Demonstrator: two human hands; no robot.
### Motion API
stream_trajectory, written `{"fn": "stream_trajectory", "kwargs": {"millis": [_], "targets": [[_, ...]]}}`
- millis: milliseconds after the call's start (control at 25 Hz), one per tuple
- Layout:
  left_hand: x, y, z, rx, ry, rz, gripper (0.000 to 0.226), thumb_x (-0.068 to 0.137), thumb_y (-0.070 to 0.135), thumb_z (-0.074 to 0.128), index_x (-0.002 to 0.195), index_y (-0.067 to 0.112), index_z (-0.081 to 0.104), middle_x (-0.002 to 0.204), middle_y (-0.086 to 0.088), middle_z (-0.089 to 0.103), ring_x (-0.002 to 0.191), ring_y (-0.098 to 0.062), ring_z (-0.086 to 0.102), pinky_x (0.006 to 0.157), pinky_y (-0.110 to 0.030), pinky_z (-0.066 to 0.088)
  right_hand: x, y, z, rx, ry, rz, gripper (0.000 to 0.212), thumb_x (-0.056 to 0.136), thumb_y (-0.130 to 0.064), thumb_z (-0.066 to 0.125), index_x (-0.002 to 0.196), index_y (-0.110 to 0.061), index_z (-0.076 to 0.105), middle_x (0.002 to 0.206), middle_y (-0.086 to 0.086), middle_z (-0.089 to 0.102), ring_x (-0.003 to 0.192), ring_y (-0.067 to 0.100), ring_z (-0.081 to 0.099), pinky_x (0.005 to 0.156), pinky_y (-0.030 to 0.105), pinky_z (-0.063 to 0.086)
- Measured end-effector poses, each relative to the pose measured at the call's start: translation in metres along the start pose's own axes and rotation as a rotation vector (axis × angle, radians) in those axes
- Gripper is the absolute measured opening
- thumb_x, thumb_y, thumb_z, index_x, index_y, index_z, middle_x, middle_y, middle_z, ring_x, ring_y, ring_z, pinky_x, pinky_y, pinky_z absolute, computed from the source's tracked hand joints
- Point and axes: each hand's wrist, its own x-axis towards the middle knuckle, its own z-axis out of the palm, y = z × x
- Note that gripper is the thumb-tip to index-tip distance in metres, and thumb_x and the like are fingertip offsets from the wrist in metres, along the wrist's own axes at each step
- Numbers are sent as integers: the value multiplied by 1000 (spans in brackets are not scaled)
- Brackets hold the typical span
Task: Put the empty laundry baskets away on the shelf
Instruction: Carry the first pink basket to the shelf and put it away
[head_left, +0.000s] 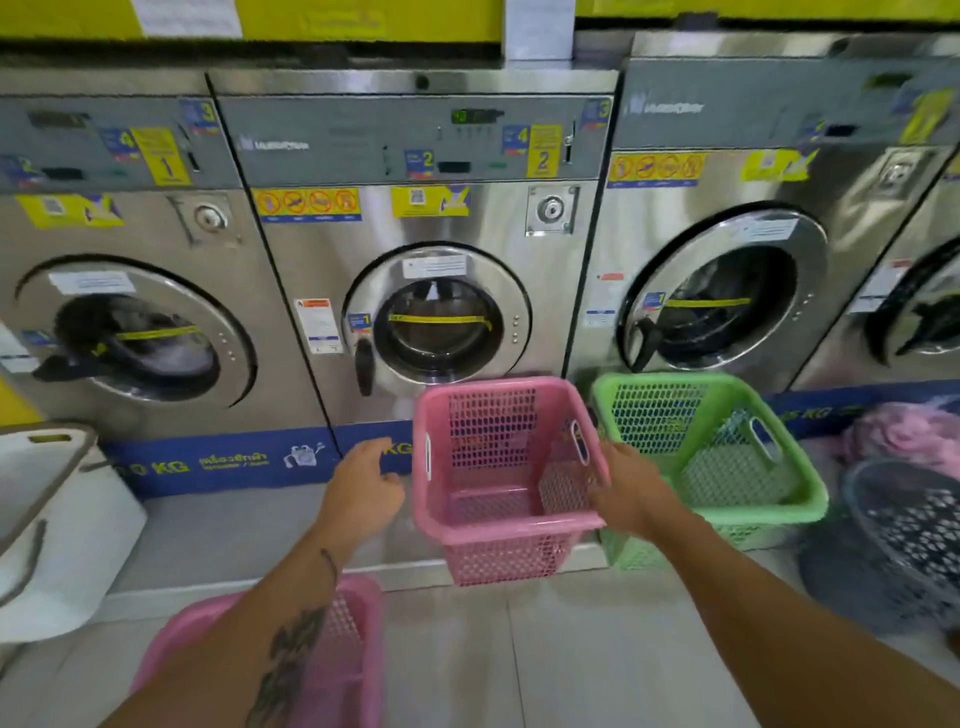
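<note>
The right hand (626, 486) is curling its fingers over the right rim of the pink basket (506, 480), which is tilting toward the person, probably to lift it off the raised step in front of the washing machine (415, 249), while the left hand (366, 480) is hovering just left of it, loosely curled and holding nothing. That basket is sitting empty, as is the green basket (722, 457) touching its right side. A second pink basket (332, 654) is lying on the floor under the left forearm, its contents mostly hidden; no shelf is showing.
</note>
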Motion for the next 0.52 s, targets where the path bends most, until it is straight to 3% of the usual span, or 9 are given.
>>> {"fn": "stream_trajectory", "kwargs": {"millis": [120, 280, 400, 520], "targets": [[14, 39, 32, 41, 7, -8, 44, 93, 13, 55, 136, 8, 51, 140, -8, 50, 126, -28, 49, 104, -36, 38, 23, 35, -26, -19, -8, 37, 55, 90, -19, 54, 142, -7, 40, 139, 15, 48, 125, 33, 49, 106, 46, 40], [54, 60, 64, 153, -13, 16, 46, 93, 21, 56, 136, 9, 47, 140, -8, 48, 128, -27, 47, 104, -41, 38, 73, 57, -35, -61, -65, 63, 55, 93, -18, 51, 144, -5, 36, 144, 16, 43, 133, 30, 41, 111, 40, 34], [103, 46, 90, 206, -33, 0, 46, 87, 33, 52, 129, 16, 49, 128, -4, 52, 118, -28, 52, 98, -45, 45, 124, 70, -21, -76, -120, 52, 62, 88, -13, 51, 146, -6, 31, 149, 16, 37, 136, 32, 36, 113, 43, 30], [169, 9, 126, 340, -61, 30, 62, 73, 47, 34, 125, 17, 48, 115, -5, 55, 106, -30, 56, 86, -46, 49, 183, 81, 5, -83, -157, 74, 65, 84, -16, 55, 145, -8, 33, 146, 16, 40, 132, 37, 42, 110, 47, 35]]}}
